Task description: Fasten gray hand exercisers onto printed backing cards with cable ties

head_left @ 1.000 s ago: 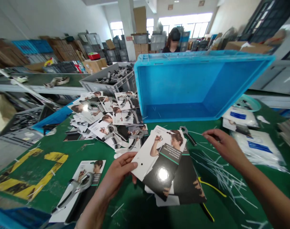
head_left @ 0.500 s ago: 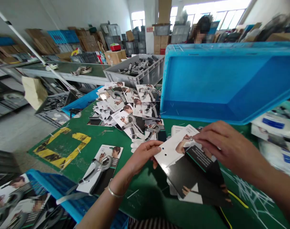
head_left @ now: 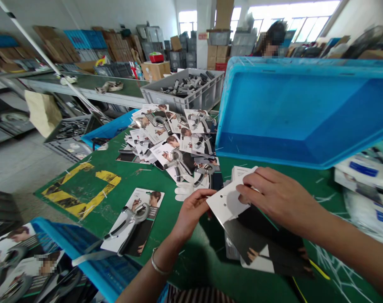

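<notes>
My left hand (head_left: 193,212) pinches the left edge of a printed backing card (head_left: 273,248), which has two small punched holes near that corner. The card is tilted above a stack of similar cards (head_left: 240,171). Over its upper part hangs my right hand (head_left: 273,193), thumb and fingers closed together near the holes. Whatever those fingertips hold, if anything, is hidden. To the left a hand grip strengthener (head_left: 128,221) lies on its own card, with a white cable tie (head_left: 88,257) sticking out.
Carded hand grips (head_left: 175,158) are heaped behind my hands. A blue crate (head_left: 273,109) stands on its side at the right; a grey crate (head_left: 207,99) holds loose grips. Another blue bin (head_left: 71,235) sits lower left. White cable ties (head_left: 339,261) and plastic-wrapped packs (head_left: 361,166) lie right.
My right hand has moved left across the card, from its upper right edge toward the punched holes. My left hand keeps its hold on the card's edge. The view has shifted slightly.
</notes>
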Available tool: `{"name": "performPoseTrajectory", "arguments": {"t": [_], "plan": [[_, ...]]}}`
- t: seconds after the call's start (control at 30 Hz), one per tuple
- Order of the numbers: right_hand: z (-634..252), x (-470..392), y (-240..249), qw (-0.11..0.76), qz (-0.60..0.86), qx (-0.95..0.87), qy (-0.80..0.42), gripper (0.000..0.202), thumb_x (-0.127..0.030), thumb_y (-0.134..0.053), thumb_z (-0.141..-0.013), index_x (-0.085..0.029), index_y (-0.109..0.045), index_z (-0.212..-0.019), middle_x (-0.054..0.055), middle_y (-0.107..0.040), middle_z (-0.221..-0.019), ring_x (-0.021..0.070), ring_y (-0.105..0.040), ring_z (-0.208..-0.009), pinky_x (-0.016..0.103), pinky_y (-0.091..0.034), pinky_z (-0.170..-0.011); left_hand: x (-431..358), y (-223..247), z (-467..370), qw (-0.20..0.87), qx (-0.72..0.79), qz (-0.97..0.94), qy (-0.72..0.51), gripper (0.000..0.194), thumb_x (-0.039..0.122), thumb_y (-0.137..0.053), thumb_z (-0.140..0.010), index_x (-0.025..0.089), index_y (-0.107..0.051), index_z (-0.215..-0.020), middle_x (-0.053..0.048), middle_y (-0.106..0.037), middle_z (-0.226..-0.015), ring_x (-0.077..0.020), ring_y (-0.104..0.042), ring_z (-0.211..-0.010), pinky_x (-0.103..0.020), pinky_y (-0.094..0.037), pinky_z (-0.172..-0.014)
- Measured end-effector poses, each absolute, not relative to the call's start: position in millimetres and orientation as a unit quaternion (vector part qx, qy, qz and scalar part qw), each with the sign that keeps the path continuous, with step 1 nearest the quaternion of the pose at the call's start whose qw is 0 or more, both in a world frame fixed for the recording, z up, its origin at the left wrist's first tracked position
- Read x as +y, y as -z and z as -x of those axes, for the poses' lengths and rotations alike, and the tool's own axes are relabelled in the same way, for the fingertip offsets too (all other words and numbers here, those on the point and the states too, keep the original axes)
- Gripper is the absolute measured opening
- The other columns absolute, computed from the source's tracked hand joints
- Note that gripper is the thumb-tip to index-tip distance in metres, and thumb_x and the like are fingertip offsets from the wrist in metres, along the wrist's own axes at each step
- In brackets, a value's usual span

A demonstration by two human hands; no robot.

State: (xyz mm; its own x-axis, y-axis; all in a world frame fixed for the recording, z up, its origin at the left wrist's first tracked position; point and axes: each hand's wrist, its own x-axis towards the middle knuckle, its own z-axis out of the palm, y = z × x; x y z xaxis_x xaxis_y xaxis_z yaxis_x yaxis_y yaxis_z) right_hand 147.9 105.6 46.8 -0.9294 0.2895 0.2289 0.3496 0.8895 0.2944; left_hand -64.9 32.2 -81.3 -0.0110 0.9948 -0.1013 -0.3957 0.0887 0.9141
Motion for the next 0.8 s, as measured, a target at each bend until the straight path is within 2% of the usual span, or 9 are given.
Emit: {"name": "performPoseTrajectory", "arguments": {"t": [0.1, 0.23, 0.37, 0.53, 0.7, 0.8], "plan": [[-142, 105, -47, 0.095, 0.132, -0.973, 0.161, 0.023, -0.015, -0.047, -0.097, -0.016, -0.071, -0.1, 0.012, -0.067, -0.09, 0.0255, -0.052, -0.084, 0.039, -0.039, -0.074, 33, 81, 57, 0.606, 0.415, -0.363, -0.573, 0.025, 0.03, -0.078, -0.078, 0.017, -0.073, -0.099, -0.003, -0.07, -0.087, -0.0125, -0.059, -0.074, -0.021, -0.044, -0.064], [-135, 107, -41, 0.094, 0.092, -0.982, 0.138, 0.023, -0.015, -0.047, -0.098, -0.016, -0.071, -0.1, 0.012, -0.067, -0.09, 0.0244, -0.052, -0.083, 0.038, -0.04, -0.075, 33, 84, 49, 0.583, 0.443, -0.35, -0.584, 0.021, 0.03, -0.083, -0.073, 0.015, -0.07, -0.082, -0.001, -0.067, -0.076, -0.0126, -0.059, -0.071, -0.022, -0.044, -0.067], [-132, 107, -34, 0.093, 0.091, -0.984, 0.124, 0.022, -0.014, -0.049, -0.097, -0.015, -0.071, -0.097, 0.011, -0.066, -0.087, 0.0242, -0.051, -0.081, 0.038, -0.039, -0.072, 25, 87, 48, 0.589, 0.413, -0.376, -0.584, 0.022, 0.029, -0.081, -0.075, 0.017, -0.07, -0.09, -0.002, -0.069, -0.083, -0.0146, -0.06, -0.078, -0.024, -0.045, -0.073], [-136, 96, -34, 0.089, 0.092, -0.985, 0.118, 0.021, -0.016, -0.05, -0.097, -0.016, -0.071, -0.096, 0.01, -0.064, -0.084, 0.0239, -0.05, -0.08, 0.038, -0.037, -0.071, 5, 90, 49, 0.614, 0.412, -0.384, -0.553, 0.021, 0.03, -0.074, -0.081, 0.016, -0.068, -0.096, -0.002, -0.066, -0.085, -0.0148, -0.058, -0.078, -0.024, -0.043, -0.072], [-137, 99, -34, 0.083, 0.128, -0.98, 0.129, 0.018, -0.014, -0.052, -0.095, -0.015, -0.07, -0.097, 0.01, -0.065, -0.086, 0.0251, -0.051, -0.081, 0.038, -0.038, -0.072, 13, 86, 46, 0.495, 0.504, -0.443, -0.552, 0.005, 0.018, -0.069, -0.079, 0.018, -0.07, -0.084, 0.0, -0.066, -0.078, -0.0163, -0.057, -0.076, -0.025, -0.043, -0.072], [-134, 112, -33, 0.061, 0.19, -0.969, 0.148, 0.012, -0.009, -0.058, -0.091, -0.015, -0.068, -0.092, 0.012, -0.065, -0.092, 0.0268, -0.053, -0.087, 0.038, -0.039, -0.074, 39, 82, 52, 0.392, 0.544, -0.487, -0.56, 0.007, 0.016, -0.066, -0.08, 0.02, -0.071, -0.084, -0.001, -0.067, -0.081, -0.0174, -0.056, -0.079, -0.027, -0.042, -0.075]]}}
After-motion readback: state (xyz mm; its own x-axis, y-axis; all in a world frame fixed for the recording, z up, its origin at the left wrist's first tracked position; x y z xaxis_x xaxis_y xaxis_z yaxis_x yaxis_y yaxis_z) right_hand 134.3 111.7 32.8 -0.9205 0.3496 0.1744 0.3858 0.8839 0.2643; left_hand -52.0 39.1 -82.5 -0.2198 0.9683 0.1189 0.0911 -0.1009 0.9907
